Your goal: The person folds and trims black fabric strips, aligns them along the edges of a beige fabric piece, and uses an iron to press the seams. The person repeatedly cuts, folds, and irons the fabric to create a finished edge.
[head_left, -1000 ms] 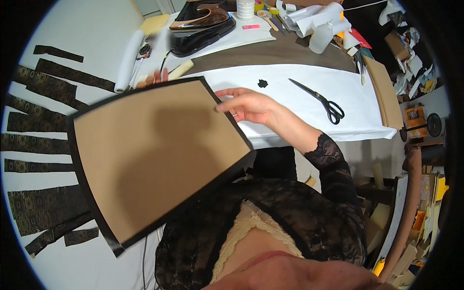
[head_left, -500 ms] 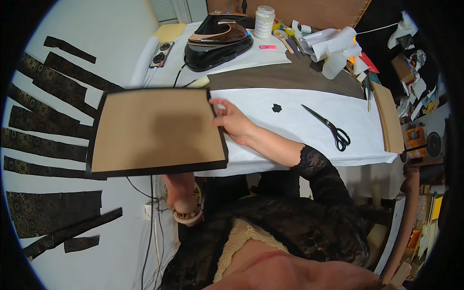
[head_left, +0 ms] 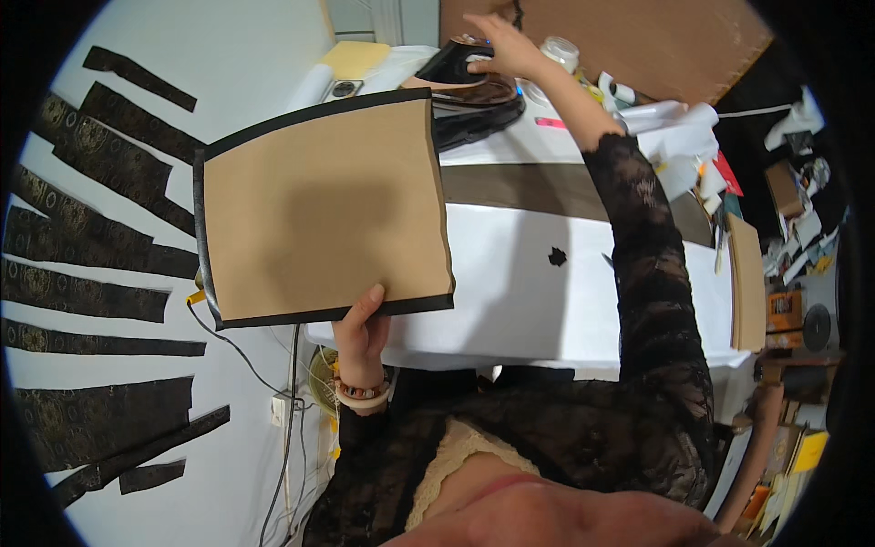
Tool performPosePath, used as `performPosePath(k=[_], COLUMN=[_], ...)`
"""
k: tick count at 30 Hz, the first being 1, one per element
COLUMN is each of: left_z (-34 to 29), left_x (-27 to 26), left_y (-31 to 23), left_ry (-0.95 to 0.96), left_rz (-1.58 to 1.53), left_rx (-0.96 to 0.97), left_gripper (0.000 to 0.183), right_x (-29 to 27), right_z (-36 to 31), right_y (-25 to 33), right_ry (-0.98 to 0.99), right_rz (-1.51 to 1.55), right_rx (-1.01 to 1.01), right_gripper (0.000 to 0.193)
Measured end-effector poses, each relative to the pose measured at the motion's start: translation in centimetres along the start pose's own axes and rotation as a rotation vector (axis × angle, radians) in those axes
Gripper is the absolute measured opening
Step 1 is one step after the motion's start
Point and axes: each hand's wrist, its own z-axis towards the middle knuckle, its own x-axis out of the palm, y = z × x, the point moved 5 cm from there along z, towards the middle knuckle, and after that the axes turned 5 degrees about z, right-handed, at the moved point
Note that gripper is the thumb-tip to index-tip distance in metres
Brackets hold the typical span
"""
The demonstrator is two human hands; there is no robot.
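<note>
A tan cardboard panel (head_left: 319, 214) with black fabric strips along its edges is held up at the left. My left hand (head_left: 363, 330) grips its lower edge, thumb on the tan face and the other fingers hidden behind. At the far side of the table my right hand (head_left: 506, 50) is open, fingers apart, over the handle of a black-and-brown clothes iron (head_left: 447, 71). Whether it touches the handle I cannot tell. The iron rests on its black stand (head_left: 483, 123), partly hidden by the panel.
Black patterned fabric strips (head_left: 109, 410) hang along the left wall. On the white-covered table (head_left: 492, 292) lie a small black scrap (head_left: 557, 256) and scissors, mostly behind my right sleeve. A jar (head_left: 559, 55) and paper rolls (head_left: 670, 118) stand at the back; boards (head_left: 746, 283) lie right.
My right hand has left the panel's right edge and reached far out to the iron. My left hand has tilted the panel up, its thumb now showing on the face.
</note>
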Motion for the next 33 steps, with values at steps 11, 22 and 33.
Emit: performPosePath(k=[11, 22, 33], left_z=[2.1, -0.6, -6.7], left_x=[0.5, 7.4, 10.9], left_y=[-1.9, -2.9, -2.4], left_ry=[0.068, 0.296, 0.437], left_rz=[-0.163, -0.112, 0.28], left_rx=[-0.038, -0.052, -0.058], left_gripper=[0.041, 0.043, 0.03], right_x=[-4.9, -14.9, -18.3], right_z=[2.6, -24.2, -29.6], right_y=[2.1, 19.0, 23.2], right_ry=[0.136, -0.195, -0.279], right_rz=[0.321, 2.003, 1.746], right_rx=[0.083, 1.156, 1.264], right_gripper=[0.036, 0.045, 0.033])
